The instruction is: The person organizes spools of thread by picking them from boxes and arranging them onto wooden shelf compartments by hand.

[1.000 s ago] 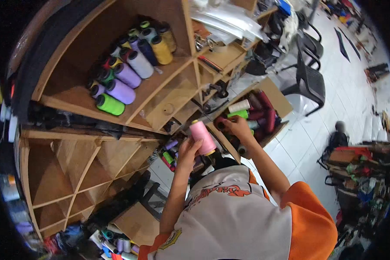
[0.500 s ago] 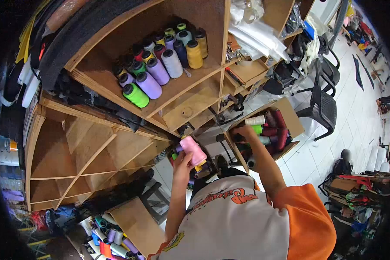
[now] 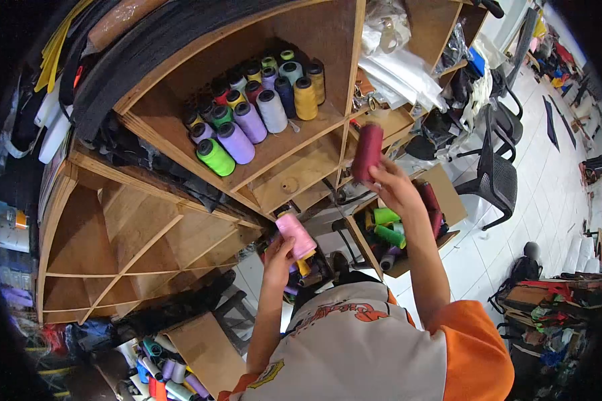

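Observation:
My left hand (image 3: 278, 259) is closed around a pink thread spool (image 3: 295, 235), held above a container of mixed spools. A dark red thread spool (image 3: 367, 154) is gripped in my right hand (image 3: 396, 187), raised in front of the lower shelf opening. Below that hand stands a cardboard box (image 3: 441, 184) with green, dark red and other spools inside; my forearm hides part of it. On the upper wooden shelf (image 3: 274, 157) several spools stand in rows, among them a bright green spool (image 3: 215, 158), a purple spool (image 3: 236, 143) and a yellow spool (image 3: 306, 99).
A divided wooden rack (image 3: 114, 267) stands at left. Another cardboard box (image 3: 204, 354) with spools beside it sits at lower left. White plastic packets (image 3: 405, 73) lie on the right shelf. Black chairs (image 3: 493, 180) stand on the tiled floor, near a pile of materials (image 3: 548, 314).
My right hand has risen out of the cardboard box and now holds a dark red spool. The left hand still holds the pink spool in nearly the same place.

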`<state>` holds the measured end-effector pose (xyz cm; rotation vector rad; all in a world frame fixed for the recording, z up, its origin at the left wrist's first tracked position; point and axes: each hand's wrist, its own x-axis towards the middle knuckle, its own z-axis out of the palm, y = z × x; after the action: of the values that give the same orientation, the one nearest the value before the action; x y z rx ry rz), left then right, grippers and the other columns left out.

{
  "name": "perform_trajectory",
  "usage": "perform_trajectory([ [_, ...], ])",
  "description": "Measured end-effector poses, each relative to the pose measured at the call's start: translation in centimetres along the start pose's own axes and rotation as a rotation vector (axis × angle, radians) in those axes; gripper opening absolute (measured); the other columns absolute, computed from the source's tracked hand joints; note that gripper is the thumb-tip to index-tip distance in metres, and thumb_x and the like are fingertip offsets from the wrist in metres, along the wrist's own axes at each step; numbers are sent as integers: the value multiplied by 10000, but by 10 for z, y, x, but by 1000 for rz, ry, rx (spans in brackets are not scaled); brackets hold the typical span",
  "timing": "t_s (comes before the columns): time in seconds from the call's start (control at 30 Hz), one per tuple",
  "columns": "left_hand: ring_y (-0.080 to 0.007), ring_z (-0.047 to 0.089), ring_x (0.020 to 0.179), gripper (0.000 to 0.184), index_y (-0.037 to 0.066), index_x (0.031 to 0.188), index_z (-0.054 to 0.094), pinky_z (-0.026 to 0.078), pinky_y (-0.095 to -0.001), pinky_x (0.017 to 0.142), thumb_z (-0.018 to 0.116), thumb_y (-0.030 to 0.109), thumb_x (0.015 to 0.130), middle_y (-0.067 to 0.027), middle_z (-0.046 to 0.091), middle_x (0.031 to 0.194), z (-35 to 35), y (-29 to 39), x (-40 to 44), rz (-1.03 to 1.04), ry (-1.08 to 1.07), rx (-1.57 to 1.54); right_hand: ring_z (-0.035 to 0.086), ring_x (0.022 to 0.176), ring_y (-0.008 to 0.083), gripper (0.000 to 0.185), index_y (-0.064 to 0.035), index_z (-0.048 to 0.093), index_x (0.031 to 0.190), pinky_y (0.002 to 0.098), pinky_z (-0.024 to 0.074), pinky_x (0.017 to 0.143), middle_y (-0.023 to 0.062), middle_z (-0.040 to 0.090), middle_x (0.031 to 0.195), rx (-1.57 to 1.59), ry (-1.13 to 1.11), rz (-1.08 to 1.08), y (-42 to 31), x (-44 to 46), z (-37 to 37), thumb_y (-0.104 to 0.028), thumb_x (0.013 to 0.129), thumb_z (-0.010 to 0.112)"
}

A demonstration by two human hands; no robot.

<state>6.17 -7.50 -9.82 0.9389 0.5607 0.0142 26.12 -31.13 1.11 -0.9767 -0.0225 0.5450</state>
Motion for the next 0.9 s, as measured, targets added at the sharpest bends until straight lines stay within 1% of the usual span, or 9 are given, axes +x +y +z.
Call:
perform_trajectory([
  [0.07,-195,611,983,362,7,1179,522,499,-360,860,596,184,872,-82,614,1085,4,1,0,1,6,28,601,991,185,582,48,416,1301,309,473,845,102,602,1144,-157,-49,-239,3,45,19,-83,808,698],
  [0.13,-189,612,974,360,6,1170,526,501,-341,839,605,185,868,-81,616,1073,7,0,-3,23,8,35,593,1010,196,586,56,427,1284,301,463,839,134,606,1137,-276,96,-399,17,84,35,-88,793,713],
  [0.23,-136,594,948,312,37,1124,556,498,-315,807,625,191,863,-30,605,1011,10,2,-14,19,-6,39,588,1002,270,576,57,445,1256,336,457,850,185,606,1094,-845,368,-715,27,102,65,-90,772,721],
  [0.33,-97,583,897,298,56,1095,573,493,-291,763,646,217,855,6,596,963,15,5,-24,63,-9,-4,577,965,361,582,45,466,1227,389,449,854,227,597,1045,-995,571,-830,43,126,72,-110,739,742],
  [0.37,-94,583,876,299,59,1093,574,489,-283,752,649,222,854,10,595,952,10,0,-24,62,17,6,544,979,399,551,31,493,1187,420,431,868,225,584,1038,-899,562,-767,48,134,72,-129,727,751],
  [0.47,-92,572,809,297,60,1086,575,467,-259,720,653,229,853,19,585,914,5,-2,-27,52,44,4,527,1025,370,514,11,514,1151,406,416,877,207,570,1052,-959,654,-932,48,136,78,-160,729,754],
  [0.53,-95,571,814,299,58,1087,575,466,-262,721,653,226,852,19,584,906,2,-2,-29,49,60,-16,516,1035,359,496,5,518,1132,407,407,880,195,563,1050,-1006,697,-854,48,134,78,-177,734,751],
  [0.63,-179,612,928,353,-23,1174,519,479,-317,835,593,169,887,-85,613,1054,-10,0,-26,35,57,20,519,1026,349,479,-2,521,1115,411,399,878,184,564,1044,-1002,722,-857,51,135,77,-190,738,749],
  [0.9,-169,609,940,378,-14,1171,523,487,-314,829,624,184,865,-80,611,1050,-4,6,-15,103,33,18,560,924,328,445,16,524,1082,382,440,819,183,571,1013,-960,718,-928,58,141,65,-186,756,749],
])
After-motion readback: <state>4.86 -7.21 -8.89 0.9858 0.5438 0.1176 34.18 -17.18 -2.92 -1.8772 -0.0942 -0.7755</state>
